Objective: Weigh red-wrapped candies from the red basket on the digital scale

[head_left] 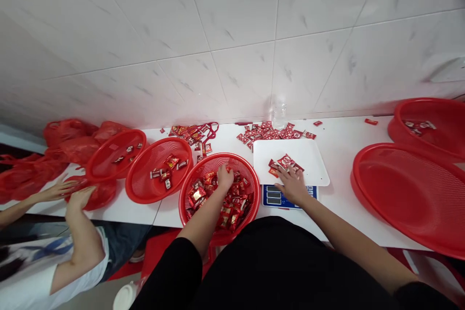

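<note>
Red basket (182,193): your left hand (225,178) inside, over loose packets (234,201), fingers curled, grasp unclear. White tray (317,164), to basket's right: your right hand (294,187), fingers spread, unclenched, touching small pile (285,160) at fingertips, long axes mixed.

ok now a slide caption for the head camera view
Left hand in a basket of red packets, right hand over more on the scale's white tray.
</note>
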`<state>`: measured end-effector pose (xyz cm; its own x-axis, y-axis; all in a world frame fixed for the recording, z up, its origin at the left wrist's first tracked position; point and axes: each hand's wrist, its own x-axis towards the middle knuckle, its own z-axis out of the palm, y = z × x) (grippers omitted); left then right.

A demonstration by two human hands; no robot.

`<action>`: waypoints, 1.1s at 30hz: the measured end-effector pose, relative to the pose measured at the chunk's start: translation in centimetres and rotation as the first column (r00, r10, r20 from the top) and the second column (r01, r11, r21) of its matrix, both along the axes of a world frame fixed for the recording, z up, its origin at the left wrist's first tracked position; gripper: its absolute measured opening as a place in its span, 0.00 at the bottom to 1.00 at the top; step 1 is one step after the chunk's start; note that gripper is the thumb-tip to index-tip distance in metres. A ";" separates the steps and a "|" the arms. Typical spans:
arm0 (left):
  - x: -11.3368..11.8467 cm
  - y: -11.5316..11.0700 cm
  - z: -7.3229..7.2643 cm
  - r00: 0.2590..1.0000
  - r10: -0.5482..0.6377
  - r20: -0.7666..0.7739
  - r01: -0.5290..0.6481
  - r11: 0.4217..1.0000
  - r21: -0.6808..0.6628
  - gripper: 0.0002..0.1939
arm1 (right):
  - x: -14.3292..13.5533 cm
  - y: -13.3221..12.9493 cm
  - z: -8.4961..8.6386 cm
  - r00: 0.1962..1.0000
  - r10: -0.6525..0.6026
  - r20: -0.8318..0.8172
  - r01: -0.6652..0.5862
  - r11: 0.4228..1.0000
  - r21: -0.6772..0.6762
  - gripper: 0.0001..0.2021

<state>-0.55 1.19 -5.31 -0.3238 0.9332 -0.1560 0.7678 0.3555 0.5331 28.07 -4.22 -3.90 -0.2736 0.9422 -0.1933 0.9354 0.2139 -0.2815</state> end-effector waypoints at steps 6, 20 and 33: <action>-2.7 -2.4 -2.4 0.960 -0.233 -0.155 0.194 0.954 -0.230 0.33 | 1.1 -1.5 -0.7 0.997 -0.057 -0.055 0.061 0.996 0.059 0.25; 0.4 -1.4 -1.6 0.823 -0.453 -0.343 0.318 0.868 -0.382 0.29 | 0.2 -3.0 -0.2 0.968 0.010 -0.252 0.030 0.987 0.157 0.21; 0.3 -0.8 -0.6 0.911 -0.389 -0.136 0.348 0.904 -0.250 0.07 | 1.9 -4.0 0.4 0.945 -0.085 -0.315 0.112 0.991 0.068 0.20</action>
